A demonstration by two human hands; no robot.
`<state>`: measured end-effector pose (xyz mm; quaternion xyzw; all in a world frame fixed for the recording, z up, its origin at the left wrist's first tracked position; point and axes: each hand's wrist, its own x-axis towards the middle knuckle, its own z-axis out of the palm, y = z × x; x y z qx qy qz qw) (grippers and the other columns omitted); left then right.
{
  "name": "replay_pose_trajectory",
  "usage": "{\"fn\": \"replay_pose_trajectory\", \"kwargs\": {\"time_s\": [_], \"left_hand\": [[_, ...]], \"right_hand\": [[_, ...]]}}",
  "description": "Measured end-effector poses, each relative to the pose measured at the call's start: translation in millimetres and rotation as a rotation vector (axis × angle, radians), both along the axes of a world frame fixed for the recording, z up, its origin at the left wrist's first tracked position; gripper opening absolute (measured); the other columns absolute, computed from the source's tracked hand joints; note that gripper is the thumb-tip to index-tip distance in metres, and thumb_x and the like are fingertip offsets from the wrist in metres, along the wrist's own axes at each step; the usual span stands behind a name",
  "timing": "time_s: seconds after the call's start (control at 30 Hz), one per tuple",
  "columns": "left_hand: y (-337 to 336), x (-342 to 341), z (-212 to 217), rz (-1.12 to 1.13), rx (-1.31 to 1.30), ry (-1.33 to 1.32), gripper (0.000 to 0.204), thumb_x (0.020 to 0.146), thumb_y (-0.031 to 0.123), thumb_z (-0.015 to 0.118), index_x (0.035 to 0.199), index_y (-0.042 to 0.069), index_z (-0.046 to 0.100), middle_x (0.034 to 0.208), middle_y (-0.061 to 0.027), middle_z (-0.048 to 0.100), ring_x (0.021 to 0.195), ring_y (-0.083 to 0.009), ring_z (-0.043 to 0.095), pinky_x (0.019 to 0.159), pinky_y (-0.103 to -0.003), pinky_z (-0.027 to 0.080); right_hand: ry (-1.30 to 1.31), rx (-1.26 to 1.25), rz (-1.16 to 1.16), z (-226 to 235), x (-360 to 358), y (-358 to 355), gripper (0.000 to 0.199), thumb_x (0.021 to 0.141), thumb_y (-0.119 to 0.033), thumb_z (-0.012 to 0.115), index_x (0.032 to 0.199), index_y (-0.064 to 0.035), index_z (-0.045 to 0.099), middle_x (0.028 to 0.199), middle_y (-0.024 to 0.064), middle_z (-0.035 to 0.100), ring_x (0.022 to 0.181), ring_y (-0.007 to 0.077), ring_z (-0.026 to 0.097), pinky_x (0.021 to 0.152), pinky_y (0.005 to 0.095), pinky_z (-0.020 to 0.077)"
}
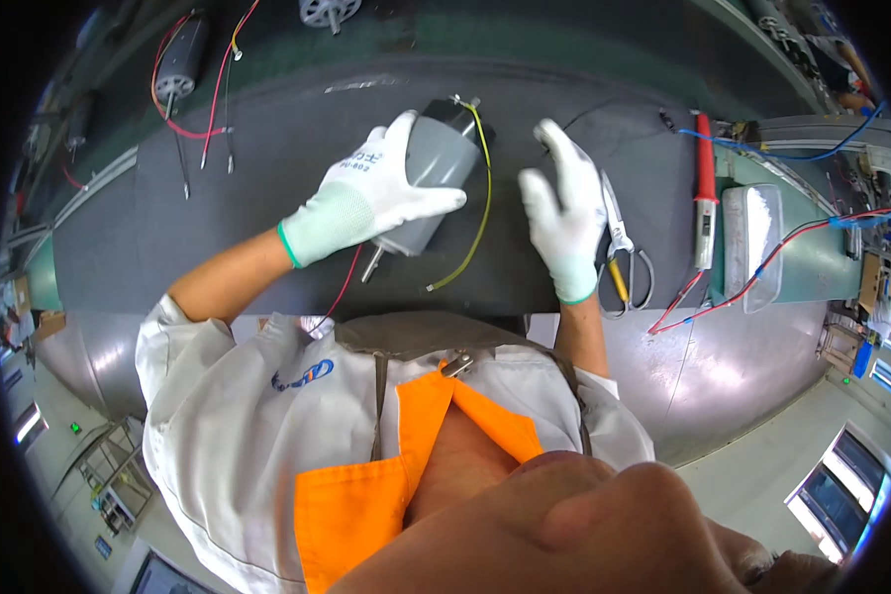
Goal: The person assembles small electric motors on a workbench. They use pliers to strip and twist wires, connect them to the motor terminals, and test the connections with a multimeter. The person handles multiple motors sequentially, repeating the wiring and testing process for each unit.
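Your left fingers (pixel 421 198) are wrapped over the grey cylindrical motor (pixel 436 173), the gloved left hand (pixel 361 198) clasping its smooth casing from above, while your right hand (pixel 564 213) hovers just beside it with fingers spread and holding nothing. The motor lies tilted on the dark mat of the worktop (pixel 267 168), its metal shaft (pixel 370 265) poking out toward you and its black end cap away from you. Judge it as dense and heavy for its bulk, rigid, with a slick painted shell, so grip around the middle of the barrel rather than by the shaft. The yellow-green wire (pixel 480 208) and the red wire (pixel 342 287) trailing from it are limp and thin; do not lift by them. Scissors (pixel 619 247) and a red-handled soldering iron (pixel 704 188) lie to the right, well clear.
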<state>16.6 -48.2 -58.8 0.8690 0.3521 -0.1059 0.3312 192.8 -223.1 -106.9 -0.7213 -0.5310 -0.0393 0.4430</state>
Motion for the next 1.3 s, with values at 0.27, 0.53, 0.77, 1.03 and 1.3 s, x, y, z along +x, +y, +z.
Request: {"fn": "replay_pose_trajectory", "kwargs": {"time_s": [0.27, 0.53, 0.77, 1.03, 1.3], "left_hand": [[4, -41, -9, 0.184, -0.668, -0.27, 0.094, 0.08, 0.054, 0.082, 0.148, -0.002, 0.047, 0.12, -0.0168, 0.068, 0.112, -0.0209, 0.065, 0.096, -0.033, 0.052], [39, -37, 5, 0.039, -0.607, 0.04, 0.076, 0.08, 0.06, 0.08, 0.126, 0.002, 0.065, 0.083, -0.0002, 0.06, 0.061, -0.0037, 0.046, 0.05, -0.022, 0.033], [56, -18, 44, -0.074, -0.572, 0.278, 0.087, 0.089, 0.087, 0.045, 0.11, 0.007, 0.074, 0.083, -0.0038, 0.061, 0.057, -0.0082, 0.047, 0.051, -0.026, 0.038], [52, 9, 61, -0.352, -0.422, 0.37, 0.078, 0.091, 0.081, 0.052, 0.082, 0.005, 0.068, 0.062, 0.0001, 0.053, 0.051, -0.0097, 0.046, 0.046, -0.027, 0.034], [59, -42, 5, -0.257, -0.229, 0.02, 0.075, 0.102, 0.072, 0.041, 0.102, 0.001, 0.068, 0.059, 0.0001, 0.039, 0.055, -0.0108, 0.037, 0.053, -0.032, 0.034]], "right_hand": [[0.38, -0.432, 0.0, 9, -60, -6, 0.07, 0.089, -0.01, 0.066, 0.154, -0.0043, 0.039, 0.106, 0.0256, 0.069, 0.095, 0.0413, 0.068, 0.083, 0.0489, 0.0541], [-0.472, -0.489, -0.365, 34, -18, -36, 0.01, 0.092, -0.017, 0.059, 0.086, -0.0091, 0.061, 0.071, 0.0137, 0.068, 0.066, 0.0332, 0.07, 0.057, 0.045, 0.0544], [0.505, -0.619, 0.63, 121, -108, 13, 0.02, 0.087, -0.018, 0.06, 0.081, -0.0012, 0.069, 0.075, 0.0185, 0.069, 0.069, 0.0339, 0.069, 0.063, 0.0441, 0.0545], [0.34, -0.408, 0.827, 18, -210, 126, 0.04, 0.092, -0.039, 0.064, 0.098, -0.0001, 0.072, 0.093, 0.0237, 0.073, 0.091, 0.0411, 0.071, 0.081, 0.0493, 0.0555], [0.747, -0.032, 0.1, 78, 45, -57, 0.024, 0.098, -0.01, 0.056, 0.114, -0.003, 0.073, 0.102, 0.0098, 0.074, 0.081, 0.0175, 0.071, 0.071, 0.0272, 0.0566]]}}
